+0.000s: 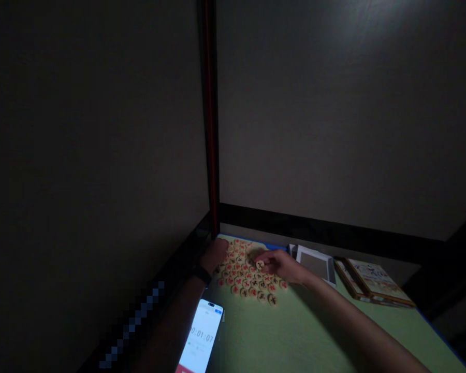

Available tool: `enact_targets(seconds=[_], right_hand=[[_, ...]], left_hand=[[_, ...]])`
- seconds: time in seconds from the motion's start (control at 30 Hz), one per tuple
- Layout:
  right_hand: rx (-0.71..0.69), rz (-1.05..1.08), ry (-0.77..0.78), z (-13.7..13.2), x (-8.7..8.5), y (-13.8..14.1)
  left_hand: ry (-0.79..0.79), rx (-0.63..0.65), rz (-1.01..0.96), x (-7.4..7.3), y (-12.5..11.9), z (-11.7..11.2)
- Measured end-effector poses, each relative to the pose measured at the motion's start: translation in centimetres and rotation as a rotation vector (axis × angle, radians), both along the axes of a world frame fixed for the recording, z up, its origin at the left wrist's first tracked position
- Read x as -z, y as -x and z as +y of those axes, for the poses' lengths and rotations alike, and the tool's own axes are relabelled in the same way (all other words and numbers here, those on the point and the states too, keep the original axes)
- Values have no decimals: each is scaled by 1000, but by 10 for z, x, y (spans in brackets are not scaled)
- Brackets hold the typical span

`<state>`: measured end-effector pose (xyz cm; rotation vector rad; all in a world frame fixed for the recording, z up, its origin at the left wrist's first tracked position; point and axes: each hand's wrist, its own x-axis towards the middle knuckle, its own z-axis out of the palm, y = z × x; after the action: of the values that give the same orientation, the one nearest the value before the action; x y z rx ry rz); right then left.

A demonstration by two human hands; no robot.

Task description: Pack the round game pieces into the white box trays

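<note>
Many round, pale Chinese chess pieces (247, 283) marked in red or black lie close together on a green tabletop. Between the fingertips of my right hand (277, 263) is one Chinese chess piece (260, 264) with a black character, raised over the right side of the group. At the far left of the pieces, my left hand (216, 253) is closed, with a dark band on its wrist. Its fingertips are turned away in the dim light, so anything in them is hidden.
A lit phone (202, 334) showing a timer lies near my left forearm. Behind my right hand sits an open white box (314, 263), with flat, wood-edged boxes (376, 280) to its right. Walls meet at the table's far corner.
</note>
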<state>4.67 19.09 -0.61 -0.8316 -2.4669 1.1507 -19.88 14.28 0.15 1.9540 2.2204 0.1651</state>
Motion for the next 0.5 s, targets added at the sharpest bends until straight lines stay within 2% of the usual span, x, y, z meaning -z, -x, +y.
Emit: enact_targets(seconds=[0.07, 0.13, 0.23, 0.33, 0.5], right_hand=[[73, 65, 50, -16, 11, -25], [150, 91, -33, -33, 20, -49], [182, 58, -159, -58, 30, -74], [224, 28, -231, -75, 40, -82], [337, 46, -338, -85, 54, -71]], left_hand=[[-7, 14, 8, 4, 3, 1], [-7, 19, 24, 7, 5, 2], [2, 10, 57, 7, 6, 2], [2, -8, 85, 3, 7, -1], [-30, -33, 96, -6, 13, -12]])
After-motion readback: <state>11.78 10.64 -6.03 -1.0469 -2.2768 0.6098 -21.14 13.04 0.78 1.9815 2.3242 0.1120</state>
